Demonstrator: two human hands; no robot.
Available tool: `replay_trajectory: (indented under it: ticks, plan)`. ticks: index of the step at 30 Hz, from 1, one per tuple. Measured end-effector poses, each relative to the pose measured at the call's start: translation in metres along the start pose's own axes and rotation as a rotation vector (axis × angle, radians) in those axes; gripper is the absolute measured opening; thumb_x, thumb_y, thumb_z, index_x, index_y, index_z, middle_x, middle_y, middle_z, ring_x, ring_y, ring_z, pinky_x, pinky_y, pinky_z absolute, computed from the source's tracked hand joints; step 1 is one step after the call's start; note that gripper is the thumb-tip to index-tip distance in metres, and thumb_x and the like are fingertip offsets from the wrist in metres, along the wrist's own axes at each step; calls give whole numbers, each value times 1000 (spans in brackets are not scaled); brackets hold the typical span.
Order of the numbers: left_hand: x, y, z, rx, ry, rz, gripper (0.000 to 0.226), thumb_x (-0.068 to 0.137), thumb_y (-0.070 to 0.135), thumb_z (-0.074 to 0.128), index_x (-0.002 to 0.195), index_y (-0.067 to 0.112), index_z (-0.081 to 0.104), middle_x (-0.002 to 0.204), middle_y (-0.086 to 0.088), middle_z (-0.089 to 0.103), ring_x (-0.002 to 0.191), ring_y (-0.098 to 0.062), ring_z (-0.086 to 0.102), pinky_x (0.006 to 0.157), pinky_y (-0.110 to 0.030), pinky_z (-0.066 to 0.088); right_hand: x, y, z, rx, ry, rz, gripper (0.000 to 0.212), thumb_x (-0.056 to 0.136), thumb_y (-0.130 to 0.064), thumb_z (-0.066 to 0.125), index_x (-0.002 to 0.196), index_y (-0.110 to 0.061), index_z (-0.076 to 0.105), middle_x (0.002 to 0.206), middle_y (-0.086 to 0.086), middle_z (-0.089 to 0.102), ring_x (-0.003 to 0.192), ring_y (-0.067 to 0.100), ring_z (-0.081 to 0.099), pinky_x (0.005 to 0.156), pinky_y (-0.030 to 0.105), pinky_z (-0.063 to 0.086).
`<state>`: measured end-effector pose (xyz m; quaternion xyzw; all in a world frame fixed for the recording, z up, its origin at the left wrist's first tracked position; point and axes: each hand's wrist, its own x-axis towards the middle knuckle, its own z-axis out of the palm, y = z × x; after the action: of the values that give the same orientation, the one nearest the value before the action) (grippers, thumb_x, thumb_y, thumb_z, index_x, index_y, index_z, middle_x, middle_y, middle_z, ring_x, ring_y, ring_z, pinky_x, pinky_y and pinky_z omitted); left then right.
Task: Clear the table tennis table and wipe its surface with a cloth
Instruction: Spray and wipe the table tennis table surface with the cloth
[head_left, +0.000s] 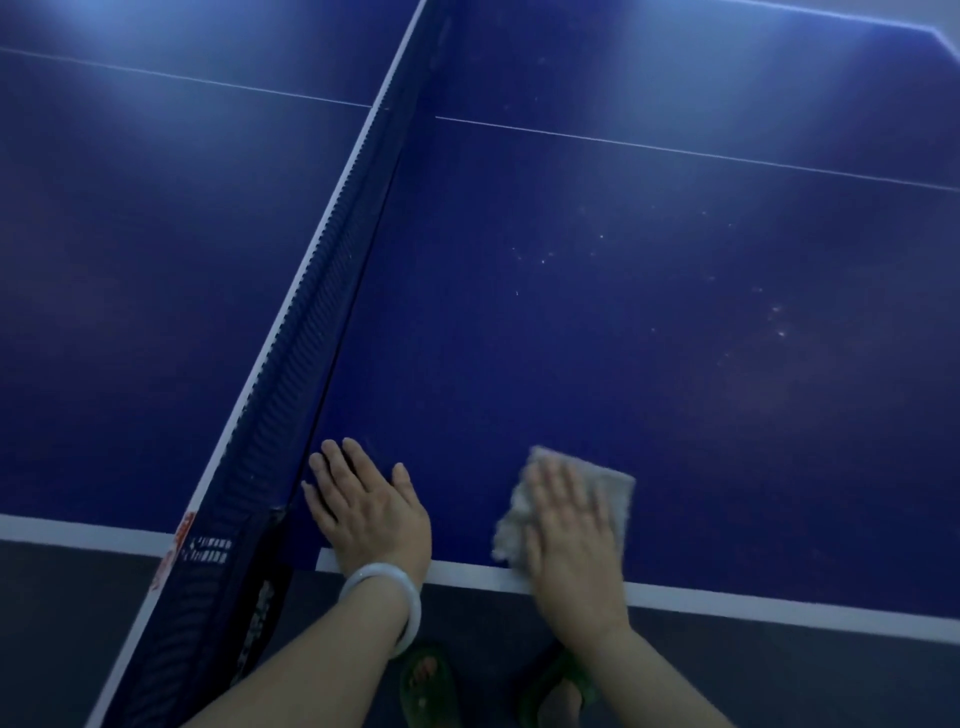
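- Right hand (569, 540) flat, fingers straight, pressing the grey cloth (576, 488) onto the blue table (623, 364), right of the net (311, 332).
- Left hand (363, 504) spread flat, empty, bracing beside the net.
- Dusty specks (675, 291) lie ahead, farther from the near edge: right hand's nearer.

I find no text that I can read with certainty. The net (311, 332) carries print at its near end only: red marks on the white top band by the table's edge, two short rows of small white characters on the dark blue end panel just beside them, and larger white lettering running down the same panel lower, towards the floor. All three are too blurred and too small for me to make out a single letter, brand or number
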<state>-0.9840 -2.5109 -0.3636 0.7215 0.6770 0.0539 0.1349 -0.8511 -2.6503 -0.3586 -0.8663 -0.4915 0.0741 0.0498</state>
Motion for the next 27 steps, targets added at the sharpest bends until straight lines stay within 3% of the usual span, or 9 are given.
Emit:
replay_trajectory:
  ticks: [2, 4, 9, 13, 15, 18, 21, 23, 27]
  plan:
    - [0, -2, 0, 0, -18, 11, 67, 100, 43, 21, 154, 5, 11, 162, -16, 9, 150, -29, 4, 122, -47, 1, -4, 12, -3, -10, -64, -246, 57, 103, -40, 24, 157, -25, 12, 164, -5, 8, 151, 12, 4, 120, 42, 7]
    - [2, -5, 0, -4, -38, 22, 67, 100, 42, 24, 155, 8, 7, 163, -13, 4, 150, -27, -2, 122, -46, -2, -5, 52, -9, -41, -66, -273, 56, 103, -41, 24, 156, -25, 13, 164, -7, 9, 151, 10, 5, 120, 42, 8]
    - [2, 1, -10, -90, -47, 175, 62, 101, 34, 35, 154, 10, 14, 162, -14, 5, 149, -28, -1, 122, -45, 3, -2, 142, -29, -41, -27, 177, 61, 98, -41, 7, 155, -21, 10, 163, -5, 2, 151, 12, -2, 123, 43, 5]
    - [-5, 63, -6, -81, -59, 326, 65, 101, 41, 30, 155, 11, 10, 163, -12, 0, 150, -25, -4, 119, -38, -1, 16, 135, -29, 0, 2, 350, 67, 92, -43, -5, 155, -19, 0, 163, -3, -5, 150, 13, -9, 123, 43, -4]
    - [-7, 104, 6, -78, -121, 339, 67, 101, 45, 26, 155, 11, 5, 163, -12, -5, 150, -26, -7, 120, -38, -4, 23, 120, -24, -18, -16, 267, 65, 94, -42, -2, 155, -19, -3, 163, -2, -9, 150, 14, -12, 122, 43, -5]
    - [-15, 145, 28, -11, -196, 317, 71, 100, 51, 18, 155, 11, -3, 161, -16, -12, 149, -30, -14, 121, -44, -9, 26, 115, -23, -7, -45, -91, 59, 101, -38, 21, 157, -20, 9, 164, -3, 4, 151, 14, 2, 121, 43, 6]
    - [-23, 153, 44, 106, -126, 283, 73, 98, 53, 4, 154, 8, -6, 160, -22, -12, 148, -35, -13, 120, -51, -7, 35, 163, -33, -77, -73, -341, 59, 100, -36, 30, 156, -20, 19, 164, -3, 11, 150, 14, 11, 120, 41, 8]
    - [-25, 152, 47, 140, -79, 286, 75, 95, 51, 0, 153, 5, 0, 160, -25, -3, 149, -38, -6, 120, -54, -2, 43, 210, -39, -109, -34, -146, 59, 98, -37, 22, 155, -19, 16, 163, -3, 7, 151, 14, 9, 121, 40, 4]
    - [-26, 156, 49, 176, -85, 279, 74, 94, 48, 7, 152, 2, 13, 158, -26, 10, 148, -40, 6, 120, -55, 9, 59, 237, -43, 9, 71, 626, 54, 103, -31, 15, 151, -20, -9, 164, 2, -3, 151, 17, -7, 122, 46, 0]
